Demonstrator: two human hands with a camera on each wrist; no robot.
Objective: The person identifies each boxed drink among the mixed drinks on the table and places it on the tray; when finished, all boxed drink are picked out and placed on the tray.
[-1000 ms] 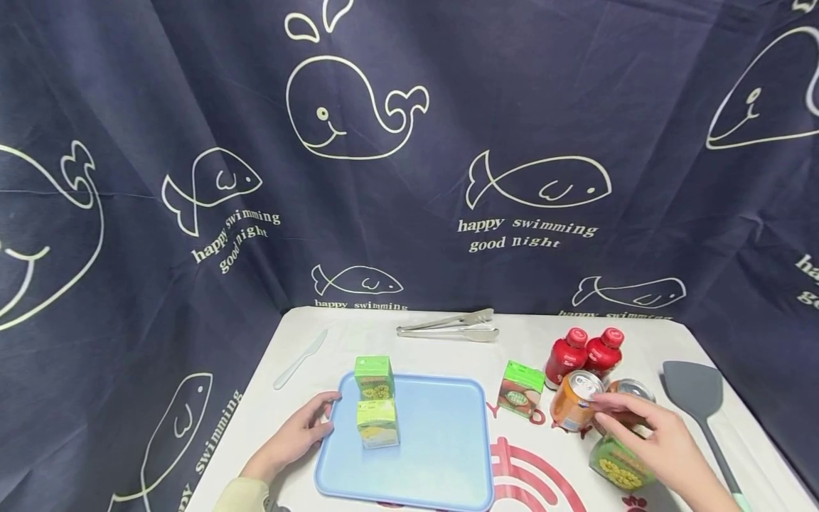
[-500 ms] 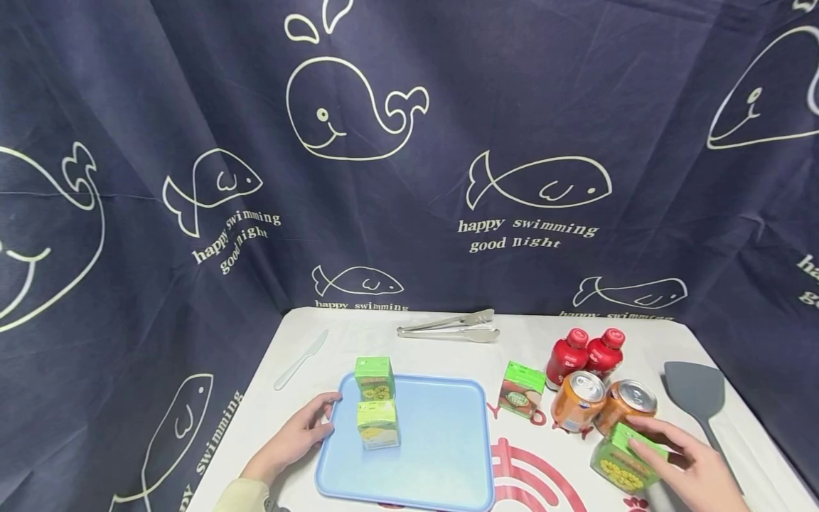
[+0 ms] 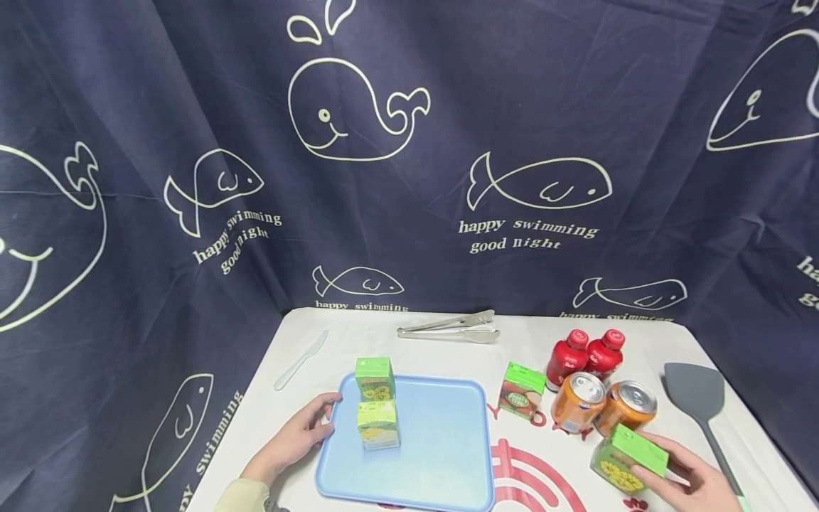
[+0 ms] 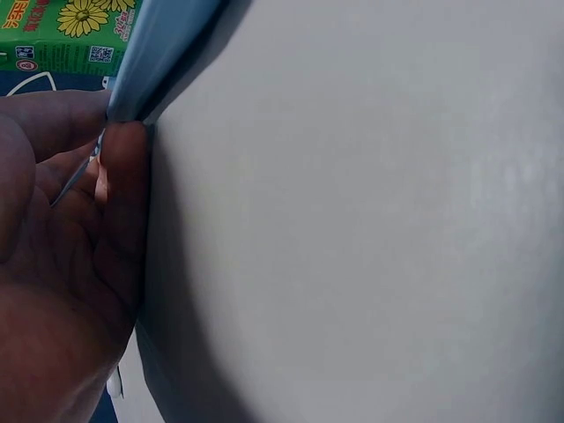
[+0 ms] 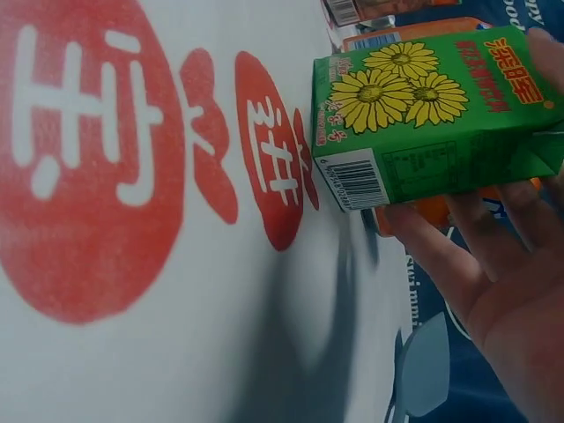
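Note:
My right hand holds a green drink carton with yellow flowers, thumb on the near side and fingers behind. In the right wrist view that carton is close to the tablecloth; whether it touches cannot be told. At the left edge of a light blue tray, my left hand holds the rim between its fingertips, as the tray rim in the left wrist view shows. On the tray stand a green flowered carton and, in front of it, a yellow-green carton.
Behind the held carton stand two orange cans and two red bottles. A green-topped brown carton is right of the tray. A grey spatula lies far right, tongs at the back, a knife back left.
My right hand has come down and back from above the cans and taken hold of the flowered carton. My left hand and the tray have not moved.

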